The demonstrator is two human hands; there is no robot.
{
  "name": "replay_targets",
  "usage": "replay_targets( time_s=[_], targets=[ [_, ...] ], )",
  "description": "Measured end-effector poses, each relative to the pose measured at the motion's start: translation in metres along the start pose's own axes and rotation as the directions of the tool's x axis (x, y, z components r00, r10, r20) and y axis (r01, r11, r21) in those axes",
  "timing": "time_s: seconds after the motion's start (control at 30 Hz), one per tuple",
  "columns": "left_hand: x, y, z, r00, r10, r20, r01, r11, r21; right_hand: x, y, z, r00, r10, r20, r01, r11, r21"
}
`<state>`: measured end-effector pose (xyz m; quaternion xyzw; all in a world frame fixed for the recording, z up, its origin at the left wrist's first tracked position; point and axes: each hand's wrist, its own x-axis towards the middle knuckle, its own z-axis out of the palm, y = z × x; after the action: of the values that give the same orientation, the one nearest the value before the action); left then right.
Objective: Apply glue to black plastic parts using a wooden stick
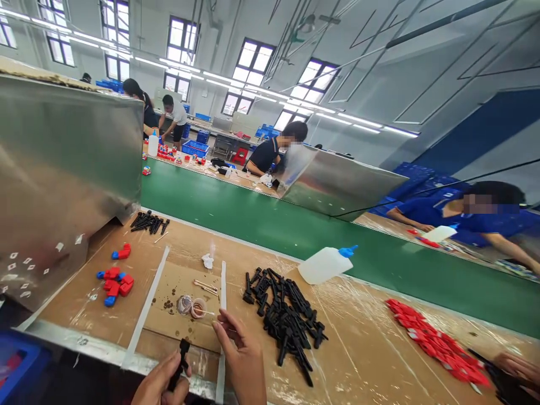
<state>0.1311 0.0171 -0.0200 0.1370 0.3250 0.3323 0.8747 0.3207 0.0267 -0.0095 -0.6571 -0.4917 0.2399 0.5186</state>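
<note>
Head view: left hand (162, 382) grips one black part (183, 360) upright at the bench (358, 349) edge; right hand (242, 354) hovers loosely open beside it, empty. The black pile (284, 315) remains big, while few red-blue assemblies (115, 281) lie finished: early going, I'd judge.

black plastic part (183, 360) | slim, upright, slightly tilted | held above cardboard bench's near edge

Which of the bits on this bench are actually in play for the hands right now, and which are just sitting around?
In play:
left hand gripping a black part
right hand fingertips by the small glue cups
black parts pile beside the right hand

Lying about:
red-and-blue pieces
far black pile
squeeze bottle
red parts heap
green belt
</note>
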Motion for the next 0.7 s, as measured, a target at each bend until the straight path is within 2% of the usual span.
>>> replay_targets(
  time_s=[0.07, 0.17, 0.27, 0.33, 0.43, 0.53, 0.7],
  targets=[
    [0.003, -0.001, -0.001, 0.999, 0.028, -0.032, -0.029, 0.999, -0.041, 0.004, -0.003, 0.01, 0.998, 0.041, 0.043, -0.043, 0.999, 0.034],
    [0.008, -0.001, 0.001, 0.999, 0.037, -0.035, -0.04, 0.995, -0.094, 0.008, -0.016, 0.02, 0.997, 0.003, 0.073, -0.004, 1.0, 0.009],
    [0.007, 0.005, 0.004, 1.0, -0.018, -0.004, 0.018, 0.997, -0.072, 0.012, -0.03, 0.027, 0.985, -0.146, 0.087, 0.153, 0.985, -0.082],
    [0.004, 0.01, 0.006, 0.998, -0.056, 0.019, 0.057, 0.998, -0.034, 0.016, -0.036, 0.029, 0.958, -0.27, 0.096, 0.282, 0.947, -0.154],
    [0.005, 0.014, 0.007, 0.997, -0.053, 0.064, 0.054, 0.998, -0.025, 0.018, -0.035, 0.028, 0.924, -0.375, 0.072, 0.382, 0.897, -0.222],
    [0.012, 0.009, 0.003, 0.993, -0.043, 0.108, 0.049, 0.997, -0.058, 0.017, -0.03, 0.022, 0.909, -0.416, -0.024, 0.393, 0.875, -0.282],
    [0.021, 0.0, -0.002, 0.992, -0.05, 0.116, 0.062, 0.993, -0.102, 0.015, -0.026, 0.014, 0.903, -0.423, -0.075, 0.381, 0.87, -0.313]
  ],
)
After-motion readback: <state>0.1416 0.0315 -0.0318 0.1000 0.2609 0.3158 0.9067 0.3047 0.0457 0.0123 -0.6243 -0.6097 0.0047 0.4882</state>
